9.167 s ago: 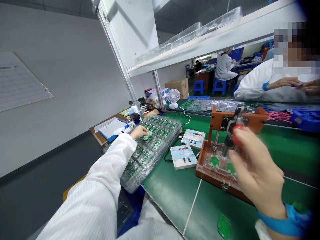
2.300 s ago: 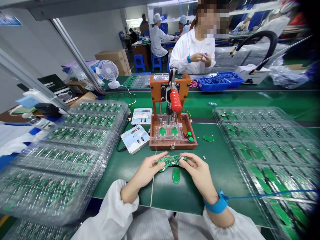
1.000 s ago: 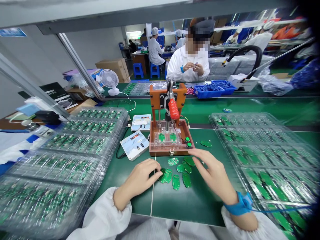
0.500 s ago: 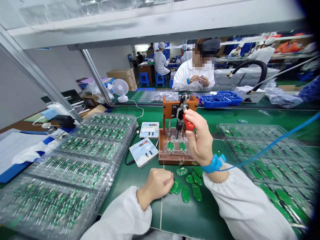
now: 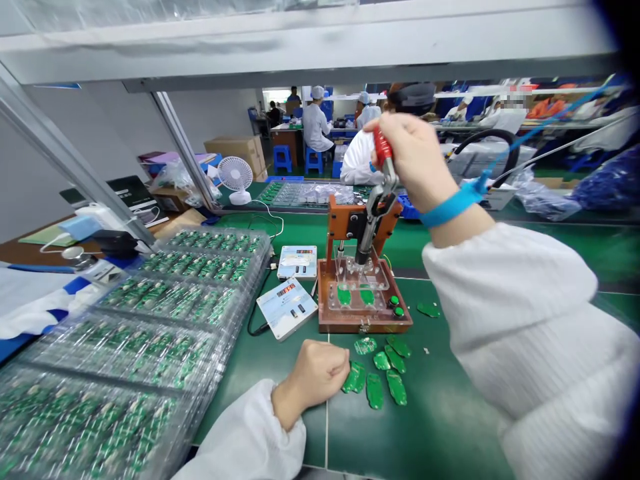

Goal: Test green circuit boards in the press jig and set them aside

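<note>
My right hand (image 5: 416, 148) grips the shiny red handle (image 5: 383, 148), leaning to eleven o'clock. My curled left hand (image 5: 319, 372) has oval green boards (image 5: 358, 377) at three.

red lever (image 5: 383, 148) raised, green boards (image 5: 375, 391) clustered

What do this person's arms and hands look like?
The left sleeve and right sleeve are white, loose and wrinkled. The left hand and right hand have no gloves. A blue band circles the right wrist, with a blue cord attached.
</note>
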Motion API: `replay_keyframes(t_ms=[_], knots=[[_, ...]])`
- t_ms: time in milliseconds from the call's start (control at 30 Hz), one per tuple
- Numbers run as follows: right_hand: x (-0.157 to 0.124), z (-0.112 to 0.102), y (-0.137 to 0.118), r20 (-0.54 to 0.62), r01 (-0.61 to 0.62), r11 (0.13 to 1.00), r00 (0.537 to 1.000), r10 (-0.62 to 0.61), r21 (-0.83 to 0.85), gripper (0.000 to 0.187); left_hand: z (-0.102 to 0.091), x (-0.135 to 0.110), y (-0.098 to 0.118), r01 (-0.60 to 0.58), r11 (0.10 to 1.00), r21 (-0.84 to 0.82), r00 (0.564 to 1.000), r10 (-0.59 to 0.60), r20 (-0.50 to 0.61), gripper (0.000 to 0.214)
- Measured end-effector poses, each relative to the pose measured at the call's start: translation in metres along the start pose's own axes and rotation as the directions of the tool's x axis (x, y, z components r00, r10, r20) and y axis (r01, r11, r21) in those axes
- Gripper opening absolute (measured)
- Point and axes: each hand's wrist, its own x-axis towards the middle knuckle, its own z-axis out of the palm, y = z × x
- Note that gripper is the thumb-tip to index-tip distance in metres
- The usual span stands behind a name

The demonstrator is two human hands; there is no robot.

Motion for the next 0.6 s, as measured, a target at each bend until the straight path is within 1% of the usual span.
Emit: replay_keyframes(t_ms=[33,67,133,167,200,267,300,333,367,400,467,500,533,567,600], knots=[[0.007,0.002,0.008,0.043,-0.054,0.999,0.998,0.054,-0.003,0.078,0.0,0.001,-0.001,-0.019,1.0,-0.01,0.999,0.019,-0.031,0.043],[0.01,0.003,0.017,0.054,-0.08,0.997,0.995,0.081,-0.009,0.066,0.001,0.001,-0.001,-0.036,0.999,-0.016,0.998,0.035,-0.06,0.044],[0.001,0.001,0.036,0.012,-0.067,0.998,0.998,0.067,-0.012,0.038,0.002,0.001,-0.002,-0.056,0.998,-0.016,0.993,0.054,-0.106,0.045],[-0.011,-0.002,0.046,-0.027,-0.034,0.999,0.999,0.034,-0.007,0.029,0.003,0.001,-0.003,-0.062,0.998,-0.011,0.991,0.06,-0.123,0.045],[-0.026,-0.006,0.058,-0.074,0.006,1.0,0.997,-0.006,0.002,0.025,0.003,0.001,-0.003,-0.062,0.998,-0.002,0.988,0.062,-0.145,0.046],[-0.064,-0.014,0.082,-0.199,0.082,0.996,0.977,-0.077,0.021,0.029,0.0,0.002,-0.002,-0.04,0.999,0.027,0.972,0.045,-0.229,0.047],[-0.086,-0.017,0.094,-0.264,0.094,0.995,0.961,-0.086,0.019,0.032,-0.003,0.004,-0.002,-0.006,0.999,0.039,0.96,0.017,-0.279,0.047],[-0.109,-0.018,0.106,-0.301,0.051,0.999,0.952,-0.054,-0.017,0.032,-0.007,0.008,-0.002,0.038,0.998,0.05,0.948,-0.02,-0.319,0.046],[-0.131,-0.017,0.117,-0.279,-0.013,0.998,0.96,-0.005,-0.064,0.032,-0.012,0.013,-0.003,0.09,0.994,0.068,0.94,-0.062,-0.334,0.044],[-0.152,-0.013,0.126,-0.225,-0.041,0.996,0.974,0.021,-0.084,0.03,-0.017,0.02,-0.005,0.14,0.985,0.1,0.941,-0.101,-0.322,0.037],[-0.188,-0.002,0.137,-0.095,-0.047,0.993,0.995,0.036,-0.112,0.027,-0.025,0.034,-0.011,0.2,0.956,0.216,0.962,-0.15,-0.229,0.011],[-0.201,0.006,0.139,-0.033,-0.038,0.992,0.999,0.035,-0.119,0.026,-0.027,0.042,-0.015,0.208,0.935,0.287,0.971,-0.163,-0.173,0.007],[-0.212,0.013,0.139,0.018,-0.03,0.992,0.999,0.033,-0.124,0.024,-0.027,0.048,-0.019,0.211,0.911,0.355,0.976,-0.177,-0.125,0.02],[-0.218,0.019,0.138,0.058,-0.026,0.992,0.998,0.034,-0.127,0.022,-0.026,0.054,-0.024,0.211,0.887,0.411,0.978,-0.194,-0.083,0.029],[-0.222,0.025,0.137,0.086,-0.027,0.992,0.996,0.038,-0.127,0.021,-0.024,0.059,-0.028,0.209,0.868,0.451,0.977,-0.21,-0.048,0.032]])
